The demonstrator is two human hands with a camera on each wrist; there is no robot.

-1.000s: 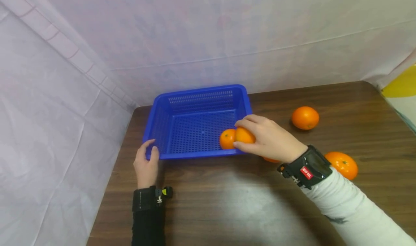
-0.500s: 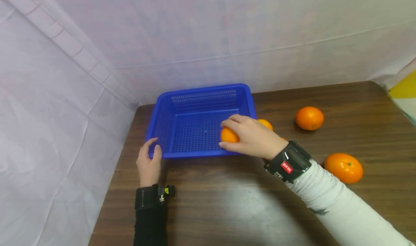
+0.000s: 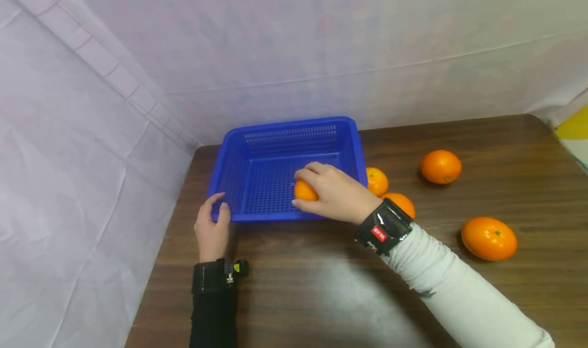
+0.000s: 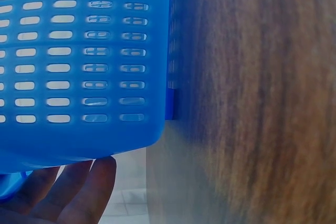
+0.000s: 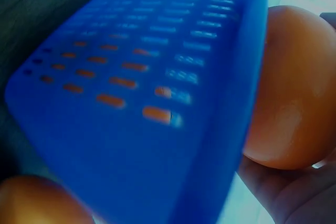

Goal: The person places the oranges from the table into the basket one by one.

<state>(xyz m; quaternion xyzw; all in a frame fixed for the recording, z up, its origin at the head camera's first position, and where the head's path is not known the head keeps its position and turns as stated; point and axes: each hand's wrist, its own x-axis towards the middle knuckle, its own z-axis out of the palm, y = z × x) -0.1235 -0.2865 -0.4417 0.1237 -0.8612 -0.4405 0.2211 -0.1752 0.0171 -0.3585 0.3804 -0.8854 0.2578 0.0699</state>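
- At the near edge, a black sleeve (image 3: 213,317) is at left and a white sleeve (image 3: 464,287) at right, both over the brown table (image 3: 294,292).
- Each wrist wears 1 black band (image 3: 385,227); the right has a red tag.
- The near orange (image 3: 489,239) rests on the table, well right of the basket.
- The left hand (image 3: 212,230) grasps the basket's near left corner, thumb at the near rim, fingers at the left side.
- The middle orange (image 3: 400,204) lies on the table, partly behind the right band.
- The right hand (image 3: 337,192) is curled round 1 held orange (image 3: 305,190), inside the near part of the basket, right of centre; whether this fruit touches the floor cannot be told.
- The side orange (image 3: 377,181) sits just beside the basket's right wall.
- The blue basket (image 3: 287,125) stands upright, far left on the table; in the right wrist view, orange colour shows through its slots.
- The far orange (image 3: 441,167) is on the table at right.
- Behind hangs pale, creased sheeting (image 3: 298,42); a yellow patch (image 3: 575,125) shows far right.
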